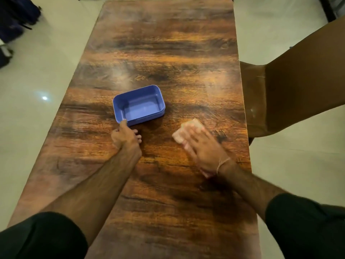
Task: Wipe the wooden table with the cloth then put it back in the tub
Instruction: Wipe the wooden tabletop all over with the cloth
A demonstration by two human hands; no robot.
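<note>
So, quick rundown:
Table (168, 53): long wooden top, dark grain, running toward 12 o'clock.
Tub (139, 105): blue, rectangular, nothing in it, sitting mid-table.
Left hand (126, 136): thumb touching the tub's near corner, other fingers curled under.
Right hand (204, 148): fingers spread, pressed flat on the cloth, blurry.
Cloth (186, 130): pale pink, on the wood at about 4 o'clock from the tub, apart from it.
Chair (291, 86): brown, just beside the table at 3 o'clock.

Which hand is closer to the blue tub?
Left. The left hand touches the near corner of the blue tub. The right hand lies flat on the cloth, apart from the tub, to its right.
</note>
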